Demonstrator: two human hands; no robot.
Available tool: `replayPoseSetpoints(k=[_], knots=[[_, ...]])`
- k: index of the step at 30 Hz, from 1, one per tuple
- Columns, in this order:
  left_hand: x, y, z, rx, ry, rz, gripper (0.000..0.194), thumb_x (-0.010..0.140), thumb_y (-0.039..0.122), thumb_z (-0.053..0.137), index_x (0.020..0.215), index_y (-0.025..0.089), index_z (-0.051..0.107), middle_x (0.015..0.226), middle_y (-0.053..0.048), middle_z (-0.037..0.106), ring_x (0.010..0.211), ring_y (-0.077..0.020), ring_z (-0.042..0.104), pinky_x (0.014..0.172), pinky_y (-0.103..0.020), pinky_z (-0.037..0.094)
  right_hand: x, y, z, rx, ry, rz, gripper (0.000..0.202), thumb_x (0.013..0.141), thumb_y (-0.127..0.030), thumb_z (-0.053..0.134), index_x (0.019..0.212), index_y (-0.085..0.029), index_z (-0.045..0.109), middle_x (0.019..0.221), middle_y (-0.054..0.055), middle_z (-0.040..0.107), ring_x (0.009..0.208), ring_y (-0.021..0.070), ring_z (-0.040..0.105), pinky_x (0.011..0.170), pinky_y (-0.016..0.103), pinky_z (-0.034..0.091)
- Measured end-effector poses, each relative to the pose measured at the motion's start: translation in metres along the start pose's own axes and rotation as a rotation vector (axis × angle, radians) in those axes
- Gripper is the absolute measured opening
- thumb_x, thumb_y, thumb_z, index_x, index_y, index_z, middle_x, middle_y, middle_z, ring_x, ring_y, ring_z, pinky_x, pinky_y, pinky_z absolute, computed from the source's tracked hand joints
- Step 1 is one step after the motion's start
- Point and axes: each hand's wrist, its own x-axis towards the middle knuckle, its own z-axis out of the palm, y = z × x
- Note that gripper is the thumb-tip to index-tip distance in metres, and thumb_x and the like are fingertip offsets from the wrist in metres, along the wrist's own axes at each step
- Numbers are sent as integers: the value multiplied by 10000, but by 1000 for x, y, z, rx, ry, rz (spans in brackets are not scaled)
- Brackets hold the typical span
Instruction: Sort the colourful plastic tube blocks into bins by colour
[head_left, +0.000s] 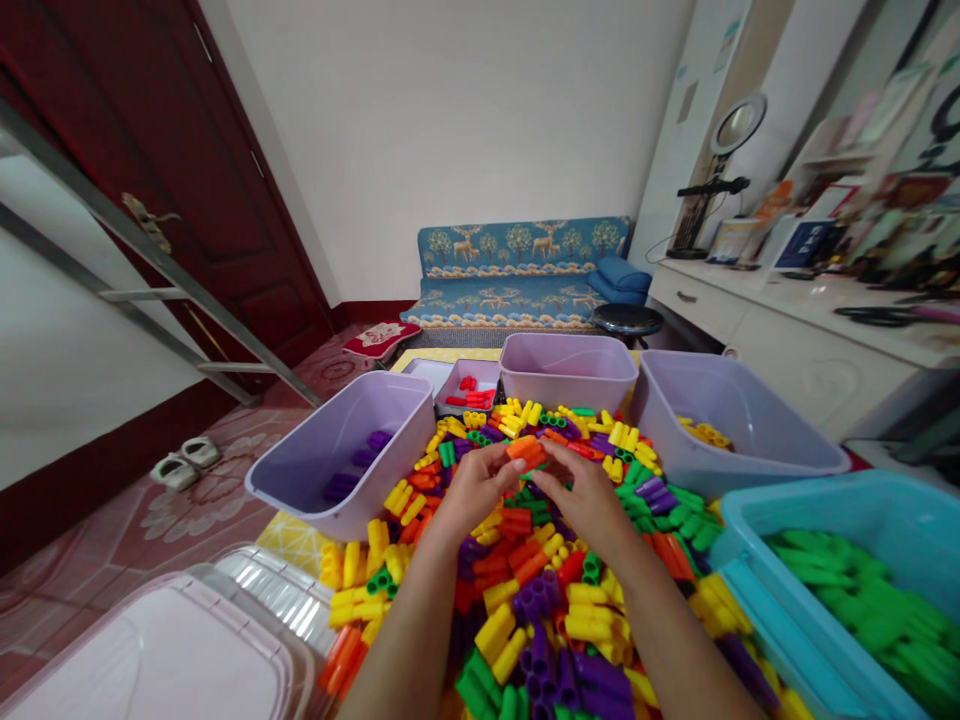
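Note:
Over a wide pile of plastic tube-shaped building pieces (517,555), my left hand (476,490) pinches an orange tube piece (527,451) between thumb and fingers. My right hand (589,495) meets it from the other side, its fingertips at the piece's right end and its thumb just below. The pile mixes yellow, green, purple, orange and red pieces, many joined side by side in short rows. Purple tube pieces (551,660) lie nearest me between my forearms. Whether the orange piece is one part or several joined is too small to tell.
Purple pieces sit in a lilac bin (405,440) at left, yellow ones in another (742,410) at right, green ones in a turquoise bin (757,500). A lilac bin (566,370) and a small tray (491,375) with red pieces stand behind. Lids (165,650) lie front left.

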Motion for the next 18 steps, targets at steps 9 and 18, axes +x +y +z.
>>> replayPoseSetpoints(k=[9,18], knots=[[-3,3,4,96,-54,43,284,862,392,504,842,128,606,649,13,525,589,-100,462,536,-198,330,0,-5,-6,190,-51,71,177,805,-314,539,883,-187,636,780,25,677,704,168,630,648,281,497],[1,-11,2,430,107,8,184,763,224,592,895,151,696,778,-46,670,672,-152,584,601,-235,412,3,15,-16,-26,250,226,496,790,-337,544,1239,-144,458,930,94,673,685,184,654,655,321,498]])
